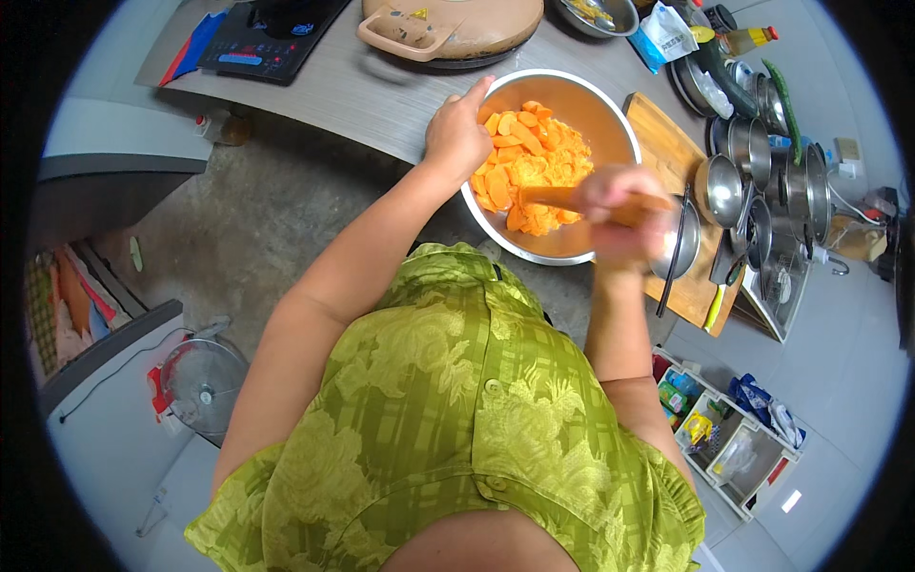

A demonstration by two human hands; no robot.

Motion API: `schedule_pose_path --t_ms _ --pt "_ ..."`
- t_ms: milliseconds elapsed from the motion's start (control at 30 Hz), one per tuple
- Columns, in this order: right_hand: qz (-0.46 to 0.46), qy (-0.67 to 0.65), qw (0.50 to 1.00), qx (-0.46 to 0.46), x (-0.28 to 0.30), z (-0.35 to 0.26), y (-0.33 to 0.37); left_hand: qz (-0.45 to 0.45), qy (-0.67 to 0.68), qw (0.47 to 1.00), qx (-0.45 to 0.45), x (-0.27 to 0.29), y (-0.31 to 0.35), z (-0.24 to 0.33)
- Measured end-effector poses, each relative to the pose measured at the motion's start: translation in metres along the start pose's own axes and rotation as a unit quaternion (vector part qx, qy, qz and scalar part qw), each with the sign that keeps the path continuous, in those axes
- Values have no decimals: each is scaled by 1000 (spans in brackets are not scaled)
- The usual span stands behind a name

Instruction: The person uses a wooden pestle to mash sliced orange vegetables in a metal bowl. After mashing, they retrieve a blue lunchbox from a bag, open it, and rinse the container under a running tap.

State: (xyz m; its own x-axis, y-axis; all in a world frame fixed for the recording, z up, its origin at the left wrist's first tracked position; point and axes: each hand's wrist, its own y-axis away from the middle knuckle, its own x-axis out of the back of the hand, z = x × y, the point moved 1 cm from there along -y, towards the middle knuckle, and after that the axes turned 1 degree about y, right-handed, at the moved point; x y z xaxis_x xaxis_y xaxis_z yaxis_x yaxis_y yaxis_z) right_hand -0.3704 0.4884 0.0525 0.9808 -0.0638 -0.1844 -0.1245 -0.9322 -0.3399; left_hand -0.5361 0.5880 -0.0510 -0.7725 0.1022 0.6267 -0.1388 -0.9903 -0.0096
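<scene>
In the head view, your left hand [457, 132] holds the rim of a round, silver-rimmed metal bowl [607, 119] at the grey tabletop's [381, 112] near edge. Your right hand [626, 208], blurred, grips a brown wooden stick [551, 197] over orange vegetable pieces [553, 170] inside. A rectangular wooden board [658, 143] crowds the right; bare tabletop opens leftward.

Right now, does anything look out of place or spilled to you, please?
The near side of the bowl appears to jut beyond the table, which looks precarious, though the left hand touches its rim; nothing looks spilled.
</scene>
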Motion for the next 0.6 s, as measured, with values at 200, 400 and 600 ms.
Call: schedule_pose_path --t_ms 200,400,600 --pt "18 -25 999 32 -5 -27 -11 0 -17 1000 7 -2 0 -1" --pt "-22 -21 999 21 1 3 -12 -15 -1 1000 16 4 0 1" --pt "14 -15 1000 14 -7 10 -17 7 -11 1000 7 1 0 -1"
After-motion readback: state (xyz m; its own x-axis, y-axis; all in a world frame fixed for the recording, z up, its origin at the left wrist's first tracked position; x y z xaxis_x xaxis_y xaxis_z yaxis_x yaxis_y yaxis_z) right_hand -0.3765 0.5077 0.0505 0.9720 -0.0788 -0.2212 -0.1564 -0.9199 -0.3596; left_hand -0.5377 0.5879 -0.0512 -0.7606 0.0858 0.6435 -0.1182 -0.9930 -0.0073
